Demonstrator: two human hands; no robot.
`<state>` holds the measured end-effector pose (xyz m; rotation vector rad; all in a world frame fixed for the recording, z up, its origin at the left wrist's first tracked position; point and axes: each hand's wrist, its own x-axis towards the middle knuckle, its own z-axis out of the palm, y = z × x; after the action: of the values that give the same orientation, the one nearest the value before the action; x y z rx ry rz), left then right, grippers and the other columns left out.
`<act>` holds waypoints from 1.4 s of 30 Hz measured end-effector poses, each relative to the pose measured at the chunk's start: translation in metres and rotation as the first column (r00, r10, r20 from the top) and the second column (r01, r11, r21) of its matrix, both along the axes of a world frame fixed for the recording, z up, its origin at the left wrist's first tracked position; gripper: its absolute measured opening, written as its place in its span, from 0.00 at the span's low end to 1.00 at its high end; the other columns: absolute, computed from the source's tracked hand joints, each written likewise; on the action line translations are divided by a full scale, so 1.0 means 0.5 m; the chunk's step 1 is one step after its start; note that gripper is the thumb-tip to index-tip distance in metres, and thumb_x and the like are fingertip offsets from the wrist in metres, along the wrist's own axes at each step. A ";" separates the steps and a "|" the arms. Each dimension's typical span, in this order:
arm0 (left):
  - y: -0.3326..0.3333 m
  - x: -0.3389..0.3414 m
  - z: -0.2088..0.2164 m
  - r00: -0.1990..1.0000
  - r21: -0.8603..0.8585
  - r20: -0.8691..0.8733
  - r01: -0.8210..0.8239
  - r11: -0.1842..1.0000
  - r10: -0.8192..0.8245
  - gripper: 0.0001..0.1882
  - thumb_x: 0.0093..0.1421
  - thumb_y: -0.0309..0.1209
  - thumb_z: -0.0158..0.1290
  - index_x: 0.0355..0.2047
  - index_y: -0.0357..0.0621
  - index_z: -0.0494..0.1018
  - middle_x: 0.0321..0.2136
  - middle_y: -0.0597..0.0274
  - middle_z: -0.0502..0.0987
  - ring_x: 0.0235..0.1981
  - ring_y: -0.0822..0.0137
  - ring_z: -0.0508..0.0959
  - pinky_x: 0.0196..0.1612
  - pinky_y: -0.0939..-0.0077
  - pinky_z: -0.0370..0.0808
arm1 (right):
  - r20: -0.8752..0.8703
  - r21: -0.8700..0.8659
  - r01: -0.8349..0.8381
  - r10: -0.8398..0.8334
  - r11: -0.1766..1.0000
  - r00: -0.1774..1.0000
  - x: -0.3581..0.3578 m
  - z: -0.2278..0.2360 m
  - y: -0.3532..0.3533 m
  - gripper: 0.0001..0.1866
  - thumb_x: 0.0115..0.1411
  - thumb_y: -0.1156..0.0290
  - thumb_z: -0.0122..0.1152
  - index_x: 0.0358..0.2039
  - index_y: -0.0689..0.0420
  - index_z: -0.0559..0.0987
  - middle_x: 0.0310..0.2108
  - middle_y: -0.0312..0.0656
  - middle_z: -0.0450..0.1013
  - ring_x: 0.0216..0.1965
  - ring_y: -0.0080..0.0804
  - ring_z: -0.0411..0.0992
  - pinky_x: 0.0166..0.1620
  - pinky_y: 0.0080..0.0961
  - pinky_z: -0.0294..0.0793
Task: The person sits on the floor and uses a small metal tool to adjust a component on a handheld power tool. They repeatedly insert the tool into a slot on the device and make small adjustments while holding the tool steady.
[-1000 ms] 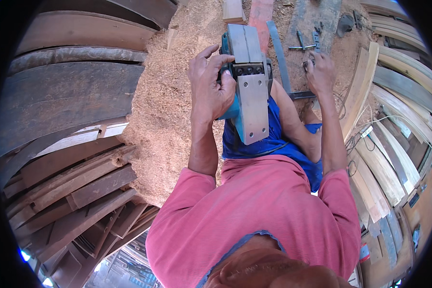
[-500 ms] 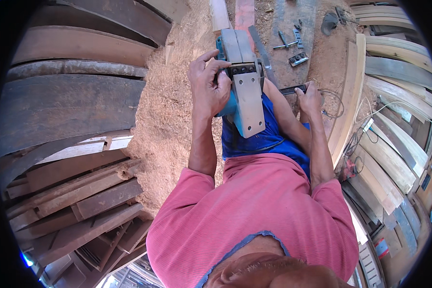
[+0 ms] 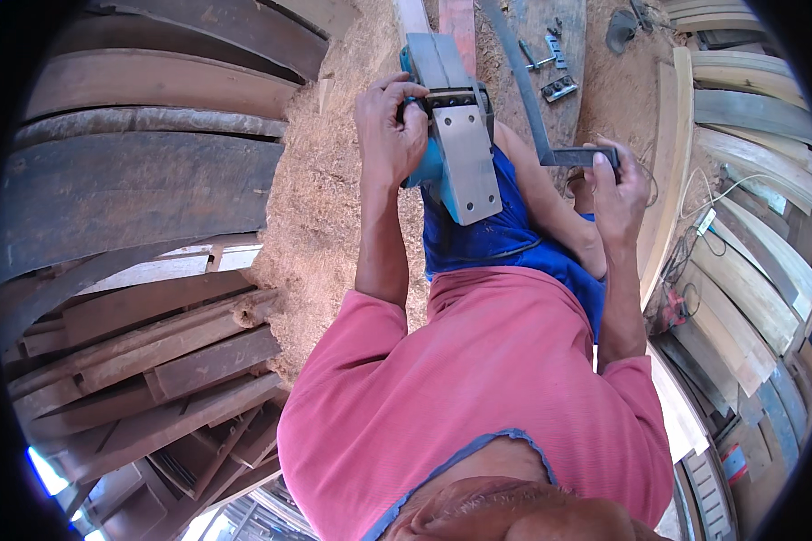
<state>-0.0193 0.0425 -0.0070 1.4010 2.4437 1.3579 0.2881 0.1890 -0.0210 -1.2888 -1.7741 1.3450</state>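
An electric hand planer [image 3: 465, 167], teal with a flat metal sole, rests upside down over my lap with its sole up. My left hand [image 3: 390, 131] is closed around the front of its body, beside the cutter opening. My right hand [image 3: 621, 194] grips the dark stock of a try square [image 3: 579, 158], thumb and fingers pinching its end. The square's long metal blade [image 3: 520, 72] points forward, to the right of the planer and apart from it. A small black-and-metal planer part [image 3: 559, 88] lies ahead on a board, next to a T-handled tool [image 3: 541, 63].
Stacked dark planks [image 3: 144, 198] fill the left side. Pale boards [image 3: 735, 279] lie along the right, with a cable [image 3: 681, 261] running among them. Wood shavings [image 3: 320, 198] cover the floor. A long board [image 3: 677, 171] stands right of my right arm.
My right hand has risen and moved right, bringing the try square up into fuller view. The planer has tilted slightly and shifted a little toward the top; my left hand keeps its hold.
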 end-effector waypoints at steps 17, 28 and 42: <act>-0.003 0.010 0.010 0.999 -0.028 -0.054 0.001 1.000 -0.002 0.16 0.58 0.22 0.52 0.43 0.41 0.87 0.53 0.44 0.85 0.58 0.49 0.81 0.66 0.56 0.75 | -0.185 0.157 -0.128 0.156 0.979 0.970 0.020 0.066 -0.177 0.14 0.78 0.74 0.58 0.60 0.66 0.76 0.51 0.50 0.86 0.45 0.27 0.82 0.50 0.25 0.82; -0.007 0.009 0.010 0.998 -0.027 -0.063 -0.003 1.000 0.001 0.16 0.58 0.22 0.52 0.42 0.42 0.87 0.55 0.43 0.84 0.59 0.48 0.80 0.65 0.56 0.76 | -0.143 0.053 -0.175 0.181 0.983 0.973 0.014 0.067 -0.179 0.13 0.78 0.74 0.56 0.58 0.64 0.79 0.49 0.50 0.87 0.48 0.30 0.85 0.55 0.29 0.82; -0.010 0.003 0.018 0.985 -0.095 -0.154 0.059 0.994 -0.073 0.18 0.54 0.21 0.50 0.38 0.46 0.89 0.59 0.42 0.81 0.63 0.45 0.76 0.68 0.51 0.72 | -0.179 0.061 -0.186 0.194 0.981 0.965 0.013 0.060 -0.184 0.14 0.78 0.75 0.57 0.59 0.65 0.77 0.50 0.48 0.87 0.33 0.15 0.75 0.38 0.18 0.77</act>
<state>-0.0177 0.0373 0.0019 1.6099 2.4914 1.1503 0.2944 0.0969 0.0090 -0.9560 -1.8217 1.4697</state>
